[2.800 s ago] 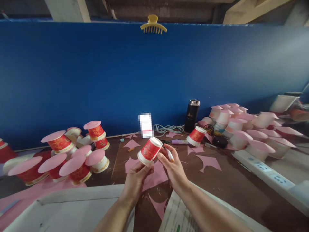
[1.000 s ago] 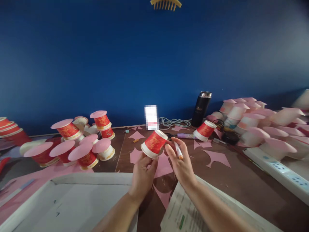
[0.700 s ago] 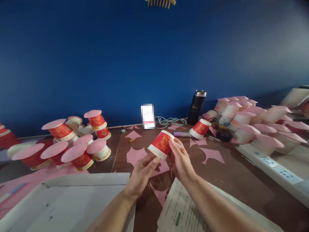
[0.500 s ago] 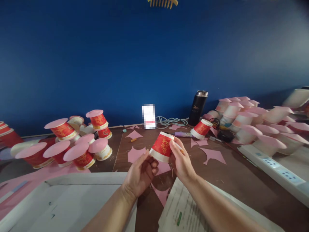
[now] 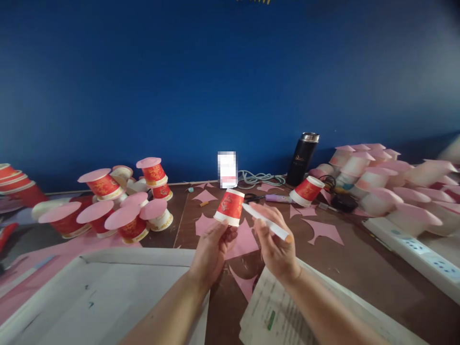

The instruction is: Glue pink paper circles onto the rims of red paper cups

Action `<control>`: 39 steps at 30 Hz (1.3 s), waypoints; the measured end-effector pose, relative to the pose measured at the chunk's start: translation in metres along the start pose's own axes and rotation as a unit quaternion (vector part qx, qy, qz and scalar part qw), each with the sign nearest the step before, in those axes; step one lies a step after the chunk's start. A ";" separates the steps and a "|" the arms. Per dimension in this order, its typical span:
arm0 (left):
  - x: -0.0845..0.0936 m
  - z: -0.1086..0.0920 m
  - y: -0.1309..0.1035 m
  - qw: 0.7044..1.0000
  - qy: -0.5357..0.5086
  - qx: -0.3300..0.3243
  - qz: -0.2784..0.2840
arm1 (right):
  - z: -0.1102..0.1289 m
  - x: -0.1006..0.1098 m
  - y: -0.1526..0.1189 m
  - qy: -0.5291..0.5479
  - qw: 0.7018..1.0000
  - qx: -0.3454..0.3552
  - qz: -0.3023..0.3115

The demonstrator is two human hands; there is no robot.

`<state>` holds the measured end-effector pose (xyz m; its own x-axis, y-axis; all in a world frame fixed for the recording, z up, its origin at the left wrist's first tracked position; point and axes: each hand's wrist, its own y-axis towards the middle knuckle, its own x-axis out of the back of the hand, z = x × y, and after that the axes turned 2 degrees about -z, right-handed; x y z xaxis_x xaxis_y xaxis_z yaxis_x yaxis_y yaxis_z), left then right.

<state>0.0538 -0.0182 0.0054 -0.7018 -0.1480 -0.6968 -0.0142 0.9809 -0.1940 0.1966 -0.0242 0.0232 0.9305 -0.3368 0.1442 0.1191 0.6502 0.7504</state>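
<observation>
A red paper cup (image 5: 229, 208) with white rims is upside down, its narrow end up, and a dark mark shows on its side. My left hand (image 5: 214, 247) grips it by the lower rim, thumb in front. Between the fingers of my right hand (image 5: 275, 242) is a white marker pen (image 5: 268, 222) with an orange end, its tip at the cup's right side; whether it touches I cannot tell. Under the cup lies pink paper (image 5: 244, 242). A small orange cap (image 5: 204, 204) lies beyond my left hand.
Cups with pink discs (image 5: 95, 211) stand at left, more pink-topped cups (image 5: 381, 167) at right. Behind are a black flask (image 5: 303, 160), a red cup (image 5: 306, 191) and a cable (image 5: 260, 178). A power strip (image 5: 417, 247), white tray (image 5: 143, 254) and papers (image 5: 266, 306) lie nearer.
My right hand has let go of the cup and drawn back right, with the pen now pointing at it. The cup has turned, showing its dark mark, in my left hand.
</observation>
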 end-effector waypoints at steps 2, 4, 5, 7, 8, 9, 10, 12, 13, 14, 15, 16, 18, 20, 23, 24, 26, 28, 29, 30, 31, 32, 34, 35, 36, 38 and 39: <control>0.002 0.003 0.000 0.999 0.019 -0.019 0.021 | 0.005 0.001 -0.002 0.003 0.998 0.033 0.046; 0.003 0.005 0.001 0.998 0.035 -0.030 0.033 | 0.007 0.000 -0.002 0.004 0.997 0.036 0.067; 0.004 0.006 0.001 0.998 0.041 -0.033 0.036 | 0.007 0.000 -0.002 -0.002 0.997 0.037 0.069; 0.005 0.007 0.001 0.997 0.050 -0.032 0.041 | 0.007 -0.001 -0.002 -0.015 0.997 0.043 0.065; 0.005 0.008 0.002 0.997 0.053 -0.031 0.043 | 0.007 -0.002 -0.002 -0.022 0.997 0.047 0.063; 0.005 0.008 0.002 0.997 0.054 -0.032 0.044 | 0.007 -0.002 -0.002 -0.027 0.997 0.049 0.061; 0.005 0.008 0.002 0.997 0.056 -0.033 0.046 | 0.007 -0.002 -0.002 -0.031 0.996 0.052 0.060; 0.005 0.008 0.001 0.997 0.057 -0.034 0.049 | 0.007 -0.002 -0.003 -0.032 0.996 0.054 0.063; 0.005 0.008 0.001 0.997 0.057 -0.035 0.050 | 0.008 -0.002 -0.003 -0.031 0.996 0.054 0.065; 0.004 0.008 0.001 0.997 0.057 -0.034 0.051 | 0.008 -0.002 -0.003 -0.029 0.996 0.053 0.067; 0.004 0.008 0.000 0.997 0.058 -0.033 0.050 | 0.009 -0.002 -0.003 -0.027 0.996 0.051 0.070; 0.003 0.008 0.000 0.996 0.061 -0.031 0.048 | 0.009 -0.002 -0.003 -0.026 0.996 0.047 0.073; 0.002 0.008 -0.001 0.996 0.073 -0.034 0.045 | 0.009 -0.002 -0.004 -0.024 0.996 0.043 0.074; 0.002 0.008 -0.002 0.993 0.094 -0.042 0.052 | 0.009 -0.003 -0.004 -0.022 0.996 0.039 0.075; 0.003 0.008 -0.003 0.987 0.134 -0.053 0.066 | 0.008 -0.003 -0.004 -0.022 0.996 0.038 0.073; 0.004 0.008 -0.003 0.985 0.147 -0.055 0.068 | 0.008 -0.003 -0.004 -0.022 0.996 0.038 0.072; 0.005 0.009 -0.003 0.982 0.169 -0.056 0.064 | 0.008 -0.003 -0.004 -0.024 0.996 0.039 0.071; 0.007 0.010 -0.002 0.980 0.184 -0.055 0.057 | 0.009 -0.003 -0.004 -0.027 0.996 0.042 0.070; 0.008 0.010 -0.001 0.979 0.191 -0.055 0.054 | 0.009 -0.003 -0.004 -0.028 0.996 0.044 0.070; 0.009 0.010 -0.001 0.978 0.197 -0.055 0.051 | 0.009 -0.003 -0.004 -0.030 0.996 0.046 0.069; 0.010 0.011 0.000 0.977 0.202 -0.055 0.050 | 0.009 -0.003 -0.004 -0.032 0.996 0.047 0.068; 0.010 0.011 0.000 0.975 0.207 -0.056 0.049 | 0.009 -0.003 -0.004 -0.035 0.996 0.047 0.066; 0.011 0.011 0.000 0.973 0.217 -0.058 0.049 | 0.009 -0.003 -0.003 -0.040 0.996 0.046 0.063; 0.011 0.012 0.000 0.972 0.222 -0.059 0.048 | 0.010 -0.004 -0.003 -0.042 0.996 0.046 0.062; 0.011 0.012 0.000 0.971 0.225 -0.061 0.046 | 0.010 -0.004 -0.003 -0.042 0.996 0.046 0.061; 0.011 0.012 0.000 0.971 0.227 -0.064 0.040 | 0.010 -0.004 -0.003 -0.041 0.996 0.048 0.058; 0.011 0.012 0.000 0.971 0.226 -0.065 0.036 | 0.010 -0.004 -0.003 -0.040 0.996 0.049 0.057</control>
<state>0.0550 -0.0213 -0.0107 -0.9450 -0.0364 -0.3250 -0.0226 0.9987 -0.0461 0.1892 -0.0311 0.0267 0.9053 -0.3194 0.2799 -0.0239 0.6196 0.7845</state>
